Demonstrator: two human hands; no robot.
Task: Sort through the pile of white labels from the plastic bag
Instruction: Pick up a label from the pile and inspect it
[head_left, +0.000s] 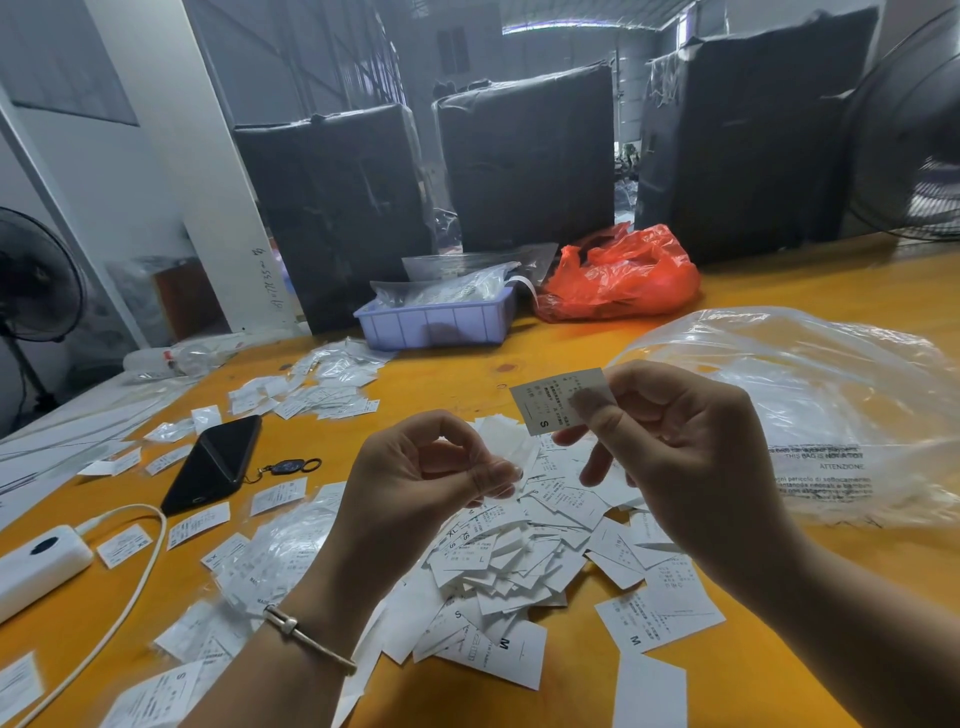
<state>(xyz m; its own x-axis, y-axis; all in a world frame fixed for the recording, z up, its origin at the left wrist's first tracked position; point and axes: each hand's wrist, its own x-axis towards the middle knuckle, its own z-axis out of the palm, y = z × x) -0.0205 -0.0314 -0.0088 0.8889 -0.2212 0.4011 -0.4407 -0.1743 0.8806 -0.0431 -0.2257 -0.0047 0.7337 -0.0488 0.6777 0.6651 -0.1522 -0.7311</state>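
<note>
A heap of small white printed labels (524, 566) lies on the orange table (582, 343), right under my hands. My right hand (670, 441) pinches one label marked S (550, 402) between thumb and fingers, held up above the heap. My left hand (415, 478) is closed, its thumb and forefinger pinching a thin white label (511, 447) just left of the raised one. A large clear plastic bag (810, 410) with printed warning text lies crumpled to the right.
A black phone (215, 462) with a key fob, a white power bank (36, 571) and its cable lie at left among scattered labels. A blue tray (436, 322) of bagged items and a red plastic bag (623, 275) stand at the far edge.
</note>
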